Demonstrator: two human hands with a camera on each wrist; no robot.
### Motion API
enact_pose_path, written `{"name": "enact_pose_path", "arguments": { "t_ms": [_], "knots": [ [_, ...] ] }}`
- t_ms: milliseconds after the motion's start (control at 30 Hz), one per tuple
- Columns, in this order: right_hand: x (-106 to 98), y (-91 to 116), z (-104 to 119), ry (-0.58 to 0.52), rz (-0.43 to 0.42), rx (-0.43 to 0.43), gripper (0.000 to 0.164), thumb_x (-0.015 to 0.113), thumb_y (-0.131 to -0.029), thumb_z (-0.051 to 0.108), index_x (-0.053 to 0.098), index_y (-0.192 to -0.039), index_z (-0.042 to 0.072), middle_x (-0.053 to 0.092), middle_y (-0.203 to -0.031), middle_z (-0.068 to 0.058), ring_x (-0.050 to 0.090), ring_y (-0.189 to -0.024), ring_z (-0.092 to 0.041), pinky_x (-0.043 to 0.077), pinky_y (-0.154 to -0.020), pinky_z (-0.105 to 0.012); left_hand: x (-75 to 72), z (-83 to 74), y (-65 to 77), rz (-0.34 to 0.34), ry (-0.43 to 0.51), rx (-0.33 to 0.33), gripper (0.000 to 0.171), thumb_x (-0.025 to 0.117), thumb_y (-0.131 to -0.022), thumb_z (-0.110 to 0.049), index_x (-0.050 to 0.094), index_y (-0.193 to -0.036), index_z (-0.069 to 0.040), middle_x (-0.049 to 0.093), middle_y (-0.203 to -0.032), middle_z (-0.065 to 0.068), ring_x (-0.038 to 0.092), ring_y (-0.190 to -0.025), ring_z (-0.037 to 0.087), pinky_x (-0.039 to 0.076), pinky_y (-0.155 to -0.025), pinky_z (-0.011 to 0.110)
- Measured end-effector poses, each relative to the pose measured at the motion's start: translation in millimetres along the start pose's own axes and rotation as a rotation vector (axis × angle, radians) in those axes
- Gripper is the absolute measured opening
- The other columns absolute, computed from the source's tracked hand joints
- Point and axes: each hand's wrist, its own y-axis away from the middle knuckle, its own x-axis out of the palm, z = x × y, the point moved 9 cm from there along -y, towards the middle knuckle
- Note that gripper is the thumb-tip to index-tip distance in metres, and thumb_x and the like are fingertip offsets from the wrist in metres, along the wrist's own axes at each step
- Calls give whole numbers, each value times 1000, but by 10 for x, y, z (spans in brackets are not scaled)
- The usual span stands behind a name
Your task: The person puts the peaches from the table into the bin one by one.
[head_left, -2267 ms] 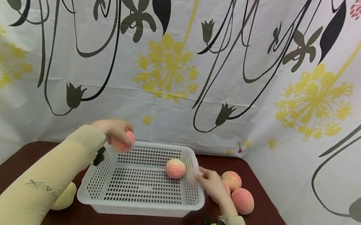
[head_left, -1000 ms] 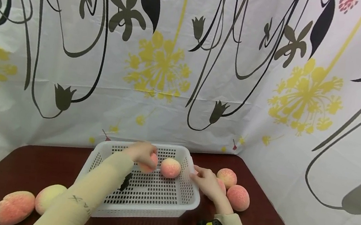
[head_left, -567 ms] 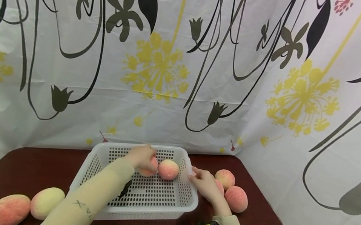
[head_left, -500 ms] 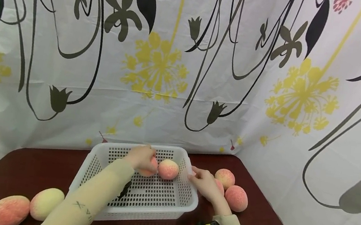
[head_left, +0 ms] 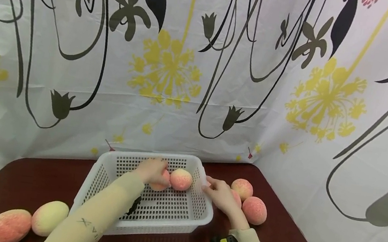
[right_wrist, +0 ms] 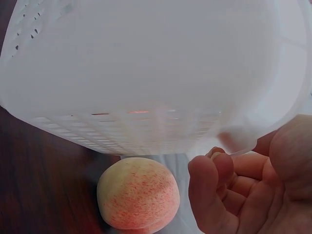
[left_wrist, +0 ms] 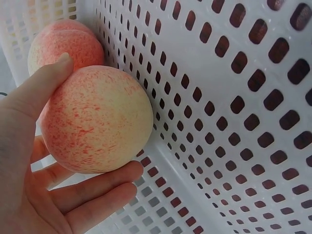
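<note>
Inside a white perforated plastic basket [head_left: 161, 226], my left hand [head_left: 148, 170] holds a pink-and-cream peach [head_left: 160, 183]. The left wrist view shows the thumb over the top of this peach [left_wrist: 100, 122] and the fingers beneath and beside it. A second peach [head_left: 181, 180] touches it, against the basket wall. My right hand [head_left: 222, 195] grips the basket's right rim from outside. In the right wrist view, curled fingers [right_wrist: 204, 175] meet the rim, and a peach [right_wrist: 139, 195] sits below the basket wall.
Right of the basket lie two peaches, one paler [head_left: 242, 189] and one pinker [head_left: 254, 210], with others partly hidden by my right hand. Two more, a pink one [head_left: 8, 226] and a pale one [head_left: 50, 218], lie at the front left. A patterned curtain [head_left: 163, 133] stands behind the dark table [head_left: 36, 174].
My left hand has carried its peach from above the basket's back left corner rightward and down beside the other peach. The right hand has stayed at the rim. The head view has shifted slightly.
</note>
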Motion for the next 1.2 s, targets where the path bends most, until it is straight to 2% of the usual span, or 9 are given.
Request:
{"name": "enact_pose_path", "arguments": {
  "t_ms": [300, 433, 567, 767, 933, 1200],
  "knots": [
    [-25, -3, 43, 23, -3, -2, 46, 64, -93, 16, 55, -134, -4, 61, -77, -4, 54, -63, -15, 45, -55, -28, -21, 16, 24, -15, 2, -7, 70, 80, -69, -52, 63, -122, -9, 59, -121, 12, 58, -107, 33, 47, -91, 48],
    [-24, -18, 24, 11, -3, 10, 46, 64, -93, 16, 55, -135, -3, 59, -76, -4, 53, -63, -15, 44, -55, -29, -7, 28, 54, 18, 22, -19, 73, 78, -72, -54, 61, -129, -11, 50, -138, 15, 51, -121, 36, 43, -97, 52],
    [-6, -21, 5, -4, 2, 14, 46, 64, -94, 16, 55, -135, -3, 60, -77, -4, 54, -64, -15, 45, -57, -30, 32, 37, 94, 81, 38, -29, 76, 79, -73, -50, 56, -135, -12, 37, -149, 19, 42, -130, 40, 37, -101, 57],
    [22, -17, -11, -14, 5, 25, 46, 64, -94, 17, 55, -135, -2, 61, -78, -4, 56, -66, -15, 46, -58, -29, 33, 61, 154, 117, 38, -18, 79, 81, -70, -42, 53, -139, -15, 38, -149, 16, 45, -127, 40, 40, -99, 57],
    [33, -13, -6, -33, 16, 32, 46, 63, -94, 17, 54, -136, -2, 62, -79, -4, 56, -65, -15, 47, -58, -29, 2, 128, 198, 140, 57, -32, 80, 83, -70, -41, 52, -141, -19, 37, -150, 15, 42, -131, 38, 36, -102, 57],
    [19, 6, 23, -21, 15, 3, 46, 63, -95, 15, 54, -135, -4, 63, -78, -3, 56, -63, -14, 45, -55, -28, -60, 130, 210, 124, 1, 8, 70, 85, -70, -32, 58, -134, -18, 57, -132, 7, 54, -119, 30, 43, -96, 51]
  ]
}}
